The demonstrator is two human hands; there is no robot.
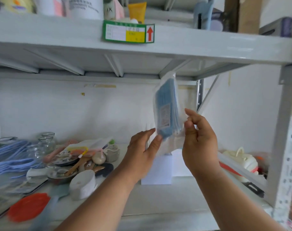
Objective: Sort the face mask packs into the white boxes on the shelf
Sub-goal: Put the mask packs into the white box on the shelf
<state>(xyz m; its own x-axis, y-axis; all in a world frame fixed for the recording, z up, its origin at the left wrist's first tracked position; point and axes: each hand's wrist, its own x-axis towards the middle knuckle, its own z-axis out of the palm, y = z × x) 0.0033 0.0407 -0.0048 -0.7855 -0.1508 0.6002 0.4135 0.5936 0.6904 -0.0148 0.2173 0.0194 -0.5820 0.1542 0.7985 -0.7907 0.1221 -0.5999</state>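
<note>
A clear plastic pack of blue face masks [166,110] stands upright in the air in front of the shelf's back wall. My left hand [142,152] pinches its lower left edge between thumb and fingers. My right hand [198,140] grips its lower right edge. Below the pack, two white boxes [158,170] stand on the shelf board, partly hidden by my hands and the pack's loose lower flap.
Left on the shelf lie blue masks [10,159], glass jars [45,144], an orange lid [27,207], a white roll [82,184] and mixed small items. A pale toy [241,160] sits at right. The upper shelf board [191,45] hangs just above the pack; a grey post [281,139] stands right.
</note>
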